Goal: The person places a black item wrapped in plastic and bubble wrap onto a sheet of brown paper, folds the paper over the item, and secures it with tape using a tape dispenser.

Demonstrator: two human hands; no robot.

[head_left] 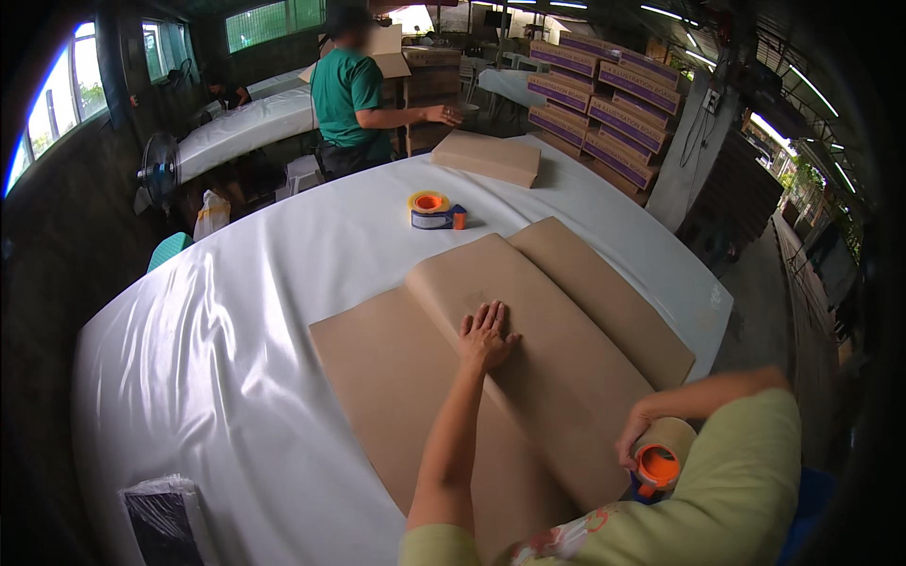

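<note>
Light yellow-green sleeves (727,453) crowd the lower right, closest to the camera, with a pinkish print on the shirt. Beside them the right hand (640,430) has its fingers clenched around a tape dispenser (659,460) — an orange-cored roll — held over the near right part of the brown cardboard (538,321). That cardboard lies on the white-covered bench (236,311), its raised middle panel running between two lower panels. The left hand (486,338) rests palm down on the middle panel, its fingers spread and grasping nothing.

Farther across the bench stands a second dispenser (436,209) (blue and orange, with a yellowish roll), and beyond it a flat brown carton (486,158). Near the left corner lies a dark plastic-wrapped packet (162,522). Past the bench, a person in a green shirt (349,99) stands near stacked cartons (604,104) — brown with purple bands.
</note>
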